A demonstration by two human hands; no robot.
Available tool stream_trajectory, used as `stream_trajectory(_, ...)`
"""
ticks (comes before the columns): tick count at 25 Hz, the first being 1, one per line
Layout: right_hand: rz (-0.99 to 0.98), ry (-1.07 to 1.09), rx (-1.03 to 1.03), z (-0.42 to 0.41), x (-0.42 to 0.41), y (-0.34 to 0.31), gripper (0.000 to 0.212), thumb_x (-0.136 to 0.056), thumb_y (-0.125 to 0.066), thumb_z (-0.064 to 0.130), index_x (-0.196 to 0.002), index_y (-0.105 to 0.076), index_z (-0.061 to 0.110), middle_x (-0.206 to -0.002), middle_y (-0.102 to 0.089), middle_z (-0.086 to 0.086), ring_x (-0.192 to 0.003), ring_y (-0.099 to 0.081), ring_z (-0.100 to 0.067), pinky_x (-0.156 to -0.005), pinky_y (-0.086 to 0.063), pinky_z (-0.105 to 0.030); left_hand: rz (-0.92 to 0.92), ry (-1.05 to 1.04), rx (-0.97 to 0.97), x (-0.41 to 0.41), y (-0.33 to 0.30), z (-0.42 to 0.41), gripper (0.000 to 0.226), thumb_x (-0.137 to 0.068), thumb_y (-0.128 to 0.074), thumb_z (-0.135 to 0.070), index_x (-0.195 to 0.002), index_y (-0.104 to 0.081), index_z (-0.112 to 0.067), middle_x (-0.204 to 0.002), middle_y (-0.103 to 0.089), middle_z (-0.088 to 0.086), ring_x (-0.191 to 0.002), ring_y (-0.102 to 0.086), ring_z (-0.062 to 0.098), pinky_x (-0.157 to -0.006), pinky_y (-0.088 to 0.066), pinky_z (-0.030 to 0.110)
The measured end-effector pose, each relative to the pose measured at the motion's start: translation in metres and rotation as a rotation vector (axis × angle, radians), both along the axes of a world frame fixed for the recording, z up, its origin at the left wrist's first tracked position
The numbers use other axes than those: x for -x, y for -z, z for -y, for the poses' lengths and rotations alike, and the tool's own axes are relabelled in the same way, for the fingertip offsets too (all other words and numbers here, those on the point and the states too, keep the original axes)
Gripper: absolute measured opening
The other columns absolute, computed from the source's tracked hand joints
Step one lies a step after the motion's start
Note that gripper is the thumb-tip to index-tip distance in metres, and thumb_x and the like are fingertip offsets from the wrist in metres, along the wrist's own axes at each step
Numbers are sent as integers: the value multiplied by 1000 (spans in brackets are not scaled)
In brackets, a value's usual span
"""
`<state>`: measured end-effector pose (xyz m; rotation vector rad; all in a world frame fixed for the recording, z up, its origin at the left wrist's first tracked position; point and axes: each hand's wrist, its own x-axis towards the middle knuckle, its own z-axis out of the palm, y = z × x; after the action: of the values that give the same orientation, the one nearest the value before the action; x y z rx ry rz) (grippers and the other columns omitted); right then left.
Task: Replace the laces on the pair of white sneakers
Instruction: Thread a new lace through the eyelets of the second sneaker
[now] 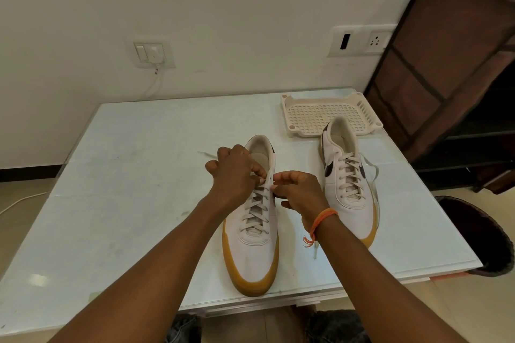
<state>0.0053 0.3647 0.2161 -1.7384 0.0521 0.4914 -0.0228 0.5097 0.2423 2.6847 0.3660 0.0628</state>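
- While the near sneaker (252, 220) sat at the table's (125, 203) front edge, the left hand (232, 172) and right hand (299, 192) each pinched the lace (267, 179) at the top eyelets.
- Both ends probably needed even tension, pulled snug.
- The far sneaker (348, 175) stood laced beside the tray (292, 103).

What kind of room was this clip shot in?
Probably a room in a home, not a workshop: a small glass-topped table against a plain wall with switch plates, a brown fabric shelf rack beside it, and a plastic drainer tray on the table.
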Motion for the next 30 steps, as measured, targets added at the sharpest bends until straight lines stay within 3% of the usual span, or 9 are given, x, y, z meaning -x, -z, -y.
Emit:
stream_trajectory(6, 47, 6, 20, -1, 0, 1, 13, -82, -74, 12, -94, -72, 15, -91, -73, -4, -89, -70, -21, -75, -59, -33, 85, -123, 402, 8, 5, -2, 13, -84, -75, -18, -96, -78, -20, -84, -47, -22, -103, -47, 10, -68, -24, 5)
stream_trajectory(9, 253, 65, 113, -3, 0, 5, 1, -80, -77, 17, -80, -77, 17, -79, -74, 1, -78, -70, -15, -76, -59, -38, 45, -106, 276, 1, 5, 1, 10, -83, -76, -24, -92, -79, -27, -91, -52, -18, -111, -42, 17, -70, -23, 24)
stream_trajectory(12, 417, 94, 206, -6, 2, 7, 8, -80, -77, 19, -72, -75, 21, -71, -69, 10, -68, -64, -7, -71, -56, -30, 14, -112, 196, -3, 4, 3, 11, -84, -75, -27, -94, -78, -28, -99, -56, -14, -113, -39, 19, -73, -21, 28)
stream_trajectory(15, 554, 16, 389, -9, 6, 6, 15, -91, -64, 18, -76, -63, 18, -76, -61, 7, -69, -54, -6, -63, -40, -19, -25, -90, 162, -2, 3, 0, 12, -85, -74, -32, -96, -77, -31, -102, -46, -15, -115, -37, 20, -80, -22, 32)
stream_trajectory(18, 610, -116, 482, -15, 7, 11, 19, -98, -45, 18, -80, -48, 14, -86, -55, -5, -78, -53, -18, -68, -42, -27, -66, -77, 111, -2, 3, -2, 8, -85, -73, -37, -93, -75, -36, -107, -41, -13, -116, -35, 22, -81, -23, 35)
stream_trajectory(21, 372, 74, 140, -6, -8, -1, 18, -98, -36, 13, -83, -45, 8, -91, -55, -17, -77, -66, -29, -69, -58, -45, -87, -70, 93, -2, -1, -6, 6, -83, -74, -40, -86, -73, -36, -111, -44, -9, -114, -35, 22, -81, -23, 36)
stream_trajectory(24, 121, 322, -142, 24, -31, -21, 14, -100, -34, 5, -94, -46, 5, -92, -58, -18, -69, -71, -31, -63, -61, -38, -95, -58, 155, 0, -3, -8, 10, -81, -75, -44, -83, -74, -35, -112, -52, -8, -110, -36, 22, -78, -24, 36)
stream_trajectory(27, -13, 493, -281, 34, -36, -28, 16, -100, -33, 5, -96, -47, 3, -95, -57, -23, -67, -71, -31, -57, -60, -37, -72, -53, 246, -1, -1, -10, 10, -81, -75, -43, -83, -77, -33, -107, -60, -8, -107, -39, 24, -71, -24, 34)
stream_trajectory(30, -133, 391, -262, 17, -22, -22, 15, -102, -41, 16, -109, -48, 4, -97, -56, -17, -71, -69, -31, -60, -60, -43, -100, -59, 262, -4, 1, -11, 9, -82, -74, -41, -79, -75, -33, -108, -60, -7, -107, -39, 23, -75, -25, 37)
